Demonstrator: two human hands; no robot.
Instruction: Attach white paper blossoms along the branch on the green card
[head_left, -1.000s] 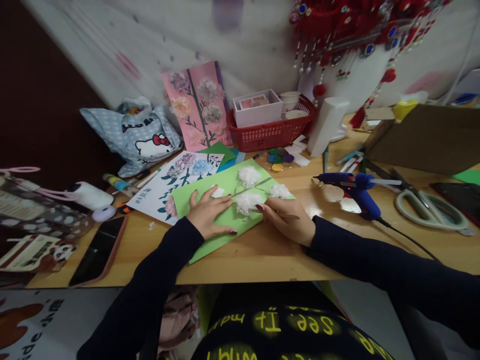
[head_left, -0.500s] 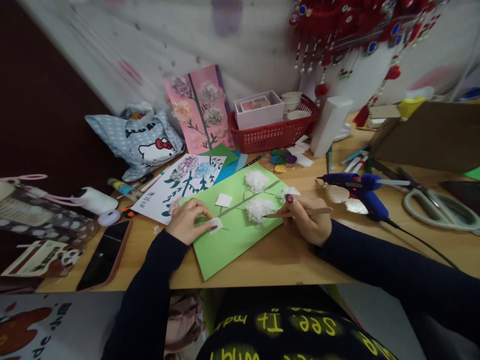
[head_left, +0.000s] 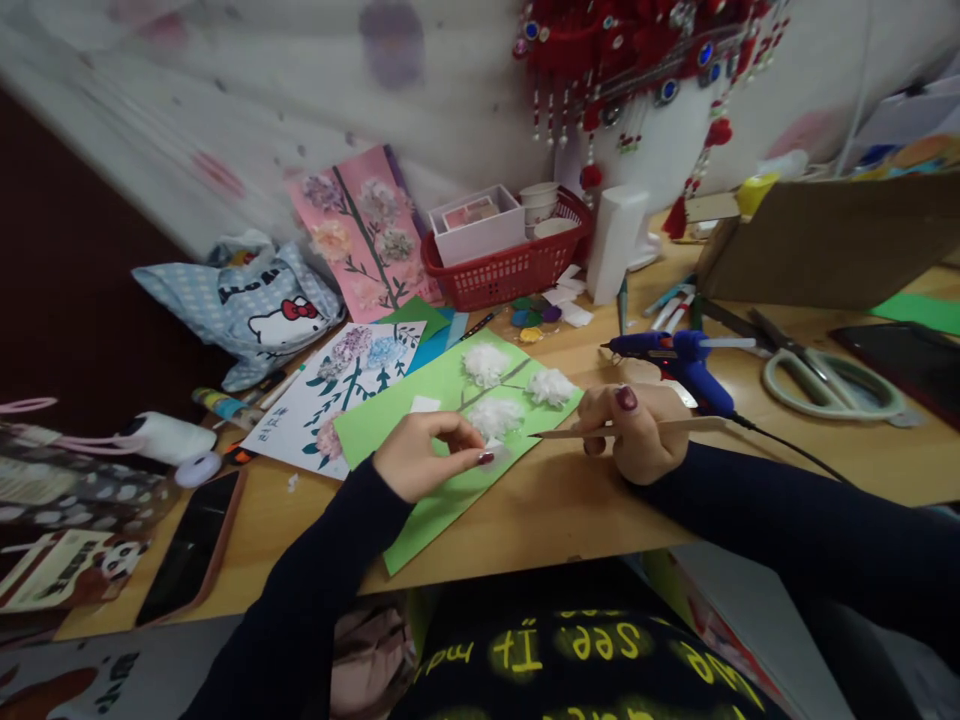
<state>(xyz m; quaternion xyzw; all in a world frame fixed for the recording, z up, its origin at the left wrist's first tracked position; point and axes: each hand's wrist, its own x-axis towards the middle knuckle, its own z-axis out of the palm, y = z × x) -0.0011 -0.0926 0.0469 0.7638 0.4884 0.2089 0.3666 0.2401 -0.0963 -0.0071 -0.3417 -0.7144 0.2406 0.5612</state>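
Note:
My left hand (head_left: 435, 450) pinches a small piece of white paper (head_left: 495, 455) between thumb and fingers, above the green sheet (head_left: 412, 515). Three fluffy white flowers, one of them a flower (head_left: 485, 364) near the far edge, sit along a drawn grey stem on that sheet. A white square (head_left: 425, 404) lies on it just behind my left hand. My right hand (head_left: 637, 435) is closed round a thin pointed wooden stick (head_left: 566, 434), whose tip points left towards the white piece but stays apart from it.
A blue glue gun (head_left: 679, 365) with its cord lies right, beside large scissors (head_left: 825, 385). Behind stand a red basket (head_left: 502, 275) and a pink flower picture (head_left: 367, 235). A white flower picture (head_left: 337, 390), a phone (head_left: 191, 550) and a checked bag (head_left: 255, 305) are left.
My left hand has lifted the white piece off the green sheet and carried it right. My right hand has drawn the stick back from the flowers. The view has shifted right.

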